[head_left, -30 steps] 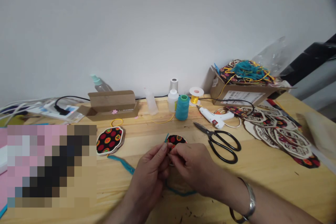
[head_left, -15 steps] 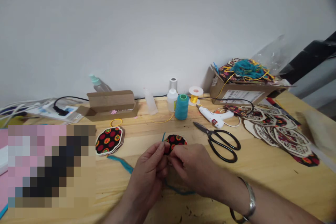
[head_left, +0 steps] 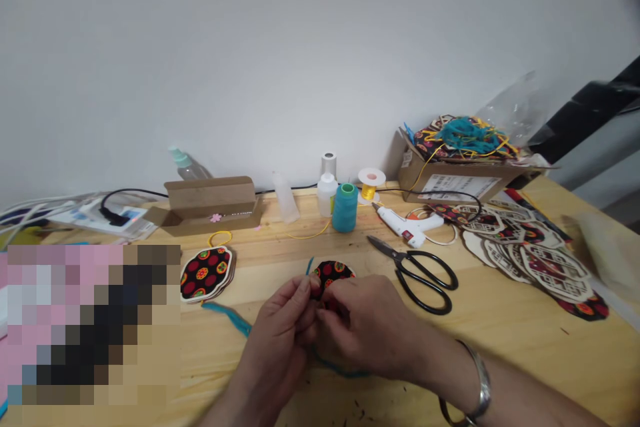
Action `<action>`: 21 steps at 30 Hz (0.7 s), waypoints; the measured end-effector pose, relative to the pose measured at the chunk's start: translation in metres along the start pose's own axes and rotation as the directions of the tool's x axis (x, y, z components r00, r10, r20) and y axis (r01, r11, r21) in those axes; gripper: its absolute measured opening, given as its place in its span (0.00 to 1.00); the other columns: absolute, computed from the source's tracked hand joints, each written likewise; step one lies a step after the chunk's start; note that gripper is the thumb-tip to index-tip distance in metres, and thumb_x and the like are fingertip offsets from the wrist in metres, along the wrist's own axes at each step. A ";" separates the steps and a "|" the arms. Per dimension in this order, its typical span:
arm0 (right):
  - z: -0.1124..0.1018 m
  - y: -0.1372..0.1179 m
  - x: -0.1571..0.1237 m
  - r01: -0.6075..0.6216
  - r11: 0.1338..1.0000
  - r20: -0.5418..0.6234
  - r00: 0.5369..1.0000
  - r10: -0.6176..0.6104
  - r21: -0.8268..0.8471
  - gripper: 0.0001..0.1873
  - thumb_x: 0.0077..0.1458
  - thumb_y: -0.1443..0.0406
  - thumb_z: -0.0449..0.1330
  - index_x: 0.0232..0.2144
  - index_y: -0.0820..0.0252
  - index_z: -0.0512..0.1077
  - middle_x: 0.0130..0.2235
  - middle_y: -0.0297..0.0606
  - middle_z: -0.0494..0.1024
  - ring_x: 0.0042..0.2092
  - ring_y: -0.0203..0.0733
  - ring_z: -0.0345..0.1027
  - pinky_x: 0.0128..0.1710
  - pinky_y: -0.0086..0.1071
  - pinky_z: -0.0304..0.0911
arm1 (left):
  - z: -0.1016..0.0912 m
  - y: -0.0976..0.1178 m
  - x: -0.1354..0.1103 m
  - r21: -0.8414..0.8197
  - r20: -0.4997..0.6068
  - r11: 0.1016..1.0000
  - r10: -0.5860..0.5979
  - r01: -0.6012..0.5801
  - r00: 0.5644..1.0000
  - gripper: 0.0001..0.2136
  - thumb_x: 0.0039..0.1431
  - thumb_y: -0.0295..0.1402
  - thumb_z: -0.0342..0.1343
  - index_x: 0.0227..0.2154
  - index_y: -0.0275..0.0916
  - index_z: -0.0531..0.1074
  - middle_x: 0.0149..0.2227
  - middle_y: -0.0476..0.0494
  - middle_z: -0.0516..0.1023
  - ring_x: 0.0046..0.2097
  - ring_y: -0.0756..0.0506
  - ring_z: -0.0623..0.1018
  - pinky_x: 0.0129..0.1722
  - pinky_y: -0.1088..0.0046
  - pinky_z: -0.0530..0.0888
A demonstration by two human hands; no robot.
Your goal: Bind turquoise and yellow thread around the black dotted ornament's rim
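Observation:
My left hand [head_left: 285, 323] is closed in a pinch at the near left edge of a small dark fabric-covered piece [head_left: 335, 270] with red and orange flower rounds. A teal thread [head_left: 310, 265] pokes up beside that thumb. Against it, my right hand [head_left: 363, 320] is also closed, thumb and forefinger together; whatever lies between those fingertips is hidden. More teal thread [head_left: 340, 371] runs below the hands, and a teal tassel strand [head_left: 227, 315] trails left to a stack of similar patterned pieces [head_left: 205, 272]. Black-handled scissors [head_left: 420, 273] lie to the right.
Behind stand a teal thread cone [head_left: 345, 208], a white bottle [head_left: 327, 193] and a yellow cord spool [head_left: 371, 185]. A glue gun [head_left: 410, 223] lies before a full carton [head_left: 450, 180]. Wooden cutouts [head_left: 530, 253] spread rightward. An open cardboard box [head_left: 210, 207] sits back left.
Both hands keep their pinch at the patterned piece, with the right fingers shifted slightly. The whole view has moved a little; nothing on the table has visibly been picked up or put down.

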State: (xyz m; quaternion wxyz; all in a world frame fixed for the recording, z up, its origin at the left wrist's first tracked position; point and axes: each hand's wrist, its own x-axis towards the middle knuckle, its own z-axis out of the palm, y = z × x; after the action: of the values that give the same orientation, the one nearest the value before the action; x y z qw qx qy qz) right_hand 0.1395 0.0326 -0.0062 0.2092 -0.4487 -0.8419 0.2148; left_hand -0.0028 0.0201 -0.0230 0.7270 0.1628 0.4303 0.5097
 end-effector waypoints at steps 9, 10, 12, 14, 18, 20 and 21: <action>-0.012 0.004 0.015 -0.267 0.683 -0.001 0.931 0.365 0.680 0.11 0.52 0.61 0.54 0.26 0.61 0.72 0.25 0.34 0.72 0.27 0.33 0.62 0.27 0.27 0.56 | 0.002 0.000 -0.001 0.003 0.067 1.000 0.014 -0.014 0.998 0.07 0.54 0.32 0.55 0.26 0.34 0.69 0.21 0.55 0.62 0.19 0.58 0.48 0.16 0.82 0.47; -0.011 0.005 0.017 -0.312 0.564 0.100 0.922 0.374 0.764 0.11 0.51 0.61 0.55 0.25 0.62 0.72 0.24 0.34 0.71 0.26 0.32 0.62 0.26 0.27 0.56 | 0.003 0.000 -0.002 0.017 0.067 1.000 0.008 -0.009 0.998 0.07 0.54 0.33 0.55 0.25 0.34 0.69 0.22 0.54 0.63 0.19 0.58 0.48 0.16 0.82 0.48; -0.009 0.006 0.019 -0.407 0.345 0.278 0.888 0.365 0.846 0.12 0.49 0.60 0.57 0.23 0.64 0.71 0.20 0.32 0.68 0.21 0.29 0.57 0.22 0.25 0.53 | 0.003 0.000 -0.004 0.041 0.070 0.999 -0.007 0.004 0.997 0.09 0.54 0.34 0.55 0.23 0.34 0.68 0.20 0.55 0.62 0.18 0.58 0.48 0.16 0.82 0.49; -0.009 0.007 0.020 -0.466 0.192 0.391 0.860 0.330 0.864 0.13 0.48 0.59 0.59 0.22 0.65 0.70 0.17 0.29 0.63 0.17 0.26 0.49 0.16 0.23 0.44 | 0.003 0.000 -0.005 0.054 0.082 0.998 -0.017 0.013 0.996 0.08 0.54 0.34 0.55 0.23 0.35 0.68 0.19 0.56 0.59 0.19 0.57 0.48 0.16 0.82 0.49; -0.009 0.009 0.019 -0.471 0.063 0.448 0.867 0.221 0.880 0.14 0.48 0.58 0.59 0.21 0.65 0.68 0.14 0.24 0.54 0.15 0.24 0.38 0.14 0.25 0.31 | 0.005 0.000 -0.008 0.079 0.097 0.996 -0.048 0.040 0.994 0.08 0.52 0.34 0.57 0.24 0.36 0.68 0.18 0.56 0.59 0.19 0.57 0.49 0.16 0.82 0.49; -0.008 0.010 0.018 -0.454 0.032 0.439 0.876 0.201 0.891 0.15 0.48 0.59 0.59 0.20 0.66 0.68 0.15 0.24 0.54 0.16 0.24 0.39 0.14 0.25 0.31 | 0.006 0.000 -0.008 0.105 0.095 0.993 -0.062 0.051 0.994 0.08 0.51 0.35 0.57 0.23 0.36 0.68 0.18 0.56 0.59 0.19 0.57 0.49 0.16 0.82 0.48; -0.007 0.010 0.018 -0.442 0.020 0.429 0.880 0.203 0.897 0.14 0.48 0.60 0.59 0.20 0.66 0.68 0.15 0.25 0.56 0.16 0.23 0.40 0.14 0.24 0.31 | 0.006 -0.001 -0.008 0.117 0.097 0.992 -0.064 0.052 0.993 0.09 0.51 0.35 0.58 0.23 0.36 0.68 0.18 0.56 0.59 0.19 0.57 0.49 0.16 0.81 0.48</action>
State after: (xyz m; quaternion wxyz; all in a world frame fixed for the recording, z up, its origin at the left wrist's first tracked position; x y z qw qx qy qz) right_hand 0.1411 0.0541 -0.0028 0.3202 -0.3519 -0.3711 0.7974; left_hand 0.0017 0.0139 -0.0158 0.7517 0.2172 0.4262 0.4540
